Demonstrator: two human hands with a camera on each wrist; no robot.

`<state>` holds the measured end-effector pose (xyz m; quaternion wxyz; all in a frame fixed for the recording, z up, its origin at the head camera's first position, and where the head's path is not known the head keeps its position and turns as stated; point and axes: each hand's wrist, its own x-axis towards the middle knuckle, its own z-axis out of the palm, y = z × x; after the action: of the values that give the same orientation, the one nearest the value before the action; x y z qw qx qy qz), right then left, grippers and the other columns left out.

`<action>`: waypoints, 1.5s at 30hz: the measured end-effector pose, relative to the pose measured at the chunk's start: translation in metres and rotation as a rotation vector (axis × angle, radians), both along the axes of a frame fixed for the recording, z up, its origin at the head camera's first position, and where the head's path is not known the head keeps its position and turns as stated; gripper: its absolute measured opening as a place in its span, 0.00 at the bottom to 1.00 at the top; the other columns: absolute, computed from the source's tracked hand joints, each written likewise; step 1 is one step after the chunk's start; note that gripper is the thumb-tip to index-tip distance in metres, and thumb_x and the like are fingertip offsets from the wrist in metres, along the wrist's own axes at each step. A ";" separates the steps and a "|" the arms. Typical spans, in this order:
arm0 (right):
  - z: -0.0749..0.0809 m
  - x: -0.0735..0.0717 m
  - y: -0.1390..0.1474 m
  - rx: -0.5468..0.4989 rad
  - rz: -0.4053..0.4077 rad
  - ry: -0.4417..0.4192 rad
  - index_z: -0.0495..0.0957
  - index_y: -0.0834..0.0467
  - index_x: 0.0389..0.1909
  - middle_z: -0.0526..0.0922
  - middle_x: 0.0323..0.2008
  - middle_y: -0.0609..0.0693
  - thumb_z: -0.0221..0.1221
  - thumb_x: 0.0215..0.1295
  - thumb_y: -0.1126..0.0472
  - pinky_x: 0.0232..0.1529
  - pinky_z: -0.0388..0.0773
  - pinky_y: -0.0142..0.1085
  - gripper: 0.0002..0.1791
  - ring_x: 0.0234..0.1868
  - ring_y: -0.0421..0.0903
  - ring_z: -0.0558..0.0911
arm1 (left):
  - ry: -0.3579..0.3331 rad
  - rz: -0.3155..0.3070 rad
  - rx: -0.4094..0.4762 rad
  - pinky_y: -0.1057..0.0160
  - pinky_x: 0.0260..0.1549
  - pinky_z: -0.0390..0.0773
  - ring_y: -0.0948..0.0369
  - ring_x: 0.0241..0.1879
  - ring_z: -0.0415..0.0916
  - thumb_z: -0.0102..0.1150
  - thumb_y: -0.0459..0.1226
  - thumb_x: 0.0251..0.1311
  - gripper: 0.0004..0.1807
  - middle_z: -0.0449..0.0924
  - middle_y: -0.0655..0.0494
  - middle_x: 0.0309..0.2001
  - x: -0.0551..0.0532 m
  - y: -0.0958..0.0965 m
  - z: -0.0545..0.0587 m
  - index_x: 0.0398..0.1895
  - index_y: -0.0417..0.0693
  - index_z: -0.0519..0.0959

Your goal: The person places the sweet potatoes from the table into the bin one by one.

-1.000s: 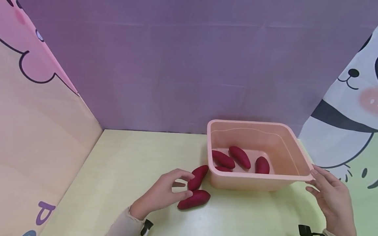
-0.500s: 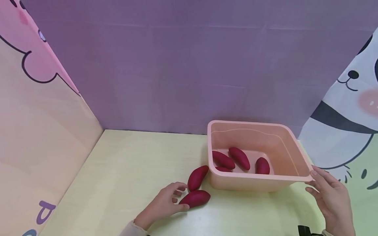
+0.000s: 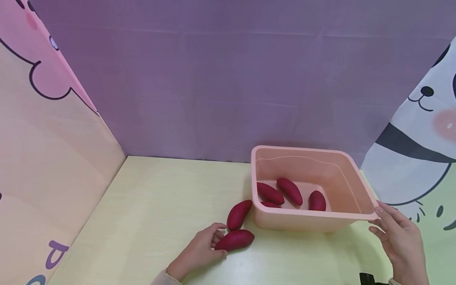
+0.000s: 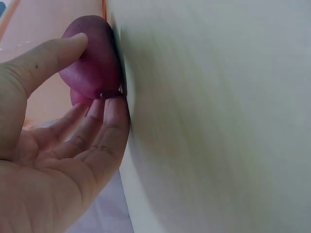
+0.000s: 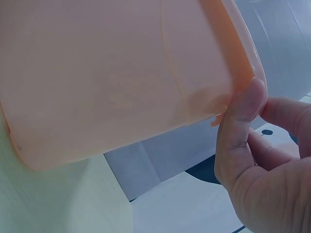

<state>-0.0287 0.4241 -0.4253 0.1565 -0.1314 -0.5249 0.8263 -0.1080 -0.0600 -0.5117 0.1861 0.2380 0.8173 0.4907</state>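
Observation:
My left hand is at the near end of a purple-red sweet potato lying on the table. In the left wrist view the thumb lies on one side of that sweet potato and the fingertips touch its end. Just behind it a second sweet potato leans close to the bin's corner. With thumb and fingers, my right hand pinches the front right rim corner of a pink plastic bin. Several sweet potatoes lie inside, one near the middle; the front wall partly hides some.
The pale table extends left of the bin. A purple backdrop rises along its back edge. Printed panels flank it, a pink cartoon one at left and a panda one at right.
My left hand has drawn back from above the two sweet potatoes, lowered to the nearer one's end, and closed in around it. The right hand stays on the bin's corner.

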 end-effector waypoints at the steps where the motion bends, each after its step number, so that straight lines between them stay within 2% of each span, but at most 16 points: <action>1: 0.000 0.000 0.000 0.000 -0.001 -0.001 0.87 0.57 0.47 0.87 0.40 0.48 0.56 0.71 0.73 0.30 0.84 0.34 0.14 0.32 0.44 0.86 | -0.003 0.006 0.002 0.64 0.45 0.81 0.59 0.44 0.80 0.73 0.33 0.53 0.32 0.80 0.55 0.46 0.000 0.000 0.000 0.62 0.41 0.71; 13: 0.001 0.001 -0.001 0.004 -0.002 -0.020 0.87 0.56 0.48 0.86 0.42 0.46 0.56 0.72 0.72 0.30 0.84 0.35 0.15 0.33 0.44 0.86 | -0.065 0.041 0.059 0.66 0.43 0.81 0.59 0.41 0.82 0.73 0.35 0.55 0.28 0.82 0.55 0.43 0.003 -0.001 0.002 0.59 0.41 0.74; 18: 0.001 0.001 0.000 0.007 -0.006 -0.037 0.87 0.55 0.47 0.86 0.42 0.46 0.56 0.71 0.72 0.30 0.84 0.35 0.14 0.33 0.44 0.86 | -0.086 0.034 0.106 0.66 0.41 0.81 0.58 0.42 0.83 0.73 0.37 0.56 0.22 0.82 0.55 0.43 0.001 -0.005 0.000 0.54 0.48 0.78; 22: 0.001 0.001 0.000 0.005 -0.007 -0.038 0.88 0.55 0.47 0.86 0.41 0.46 0.56 0.71 0.72 0.30 0.84 0.35 0.14 0.33 0.43 0.86 | -0.124 0.039 0.134 0.65 0.40 0.81 0.56 0.41 0.83 0.72 0.38 0.57 0.19 0.81 0.53 0.43 0.001 -0.006 0.002 0.51 0.51 0.79; 30: 0.001 0.000 0.000 0.012 -0.009 -0.047 0.88 0.55 0.47 0.86 0.41 0.46 0.57 0.71 0.71 0.30 0.84 0.35 0.14 0.33 0.43 0.86 | -0.184 0.053 0.185 0.64 0.41 0.81 0.55 0.42 0.82 0.73 0.38 0.56 0.18 0.81 0.51 0.44 0.003 -0.006 0.004 0.50 0.50 0.81; 35: 0.000 0.000 0.001 0.005 -0.006 -0.042 0.88 0.55 0.46 0.87 0.41 0.46 0.56 0.71 0.72 0.29 0.84 0.35 0.14 0.33 0.44 0.87 | -0.260 0.067 0.253 0.61 0.40 0.82 0.53 0.41 0.84 0.72 0.37 0.57 0.17 0.81 0.47 0.45 0.004 -0.007 0.006 0.50 0.49 0.81; 40: -0.001 0.000 0.000 0.009 -0.016 -0.050 0.88 0.55 0.46 0.87 0.40 0.46 0.57 0.71 0.71 0.29 0.84 0.35 0.14 0.33 0.43 0.86 | -0.326 0.078 0.324 0.58 0.40 0.83 0.51 0.41 0.84 0.71 0.35 0.58 0.19 0.81 0.43 0.46 0.001 -0.014 0.014 0.52 0.44 0.80; 45: -0.001 0.000 0.000 0.005 -0.015 -0.034 0.88 0.56 0.46 0.87 0.40 0.47 0.57 0.71 0.72 0.29 0.84 0.35 0.14 0.32 0.44 0.86 | -0.324 0.120 0.336 0.55 0.43 0.83 0.48 0.43 0.84 0.71 0.36 0.58 0.21 0.80 0.43 0.48 -0.009 -0.026 0.029 0.54 0.43 0.78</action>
<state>-0.0290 0.4245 -0.4266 0.1539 -0.1488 -0.5286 0.8215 -0.1167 -0.0856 -0.4829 0.2429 0.1347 0.6963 0.6618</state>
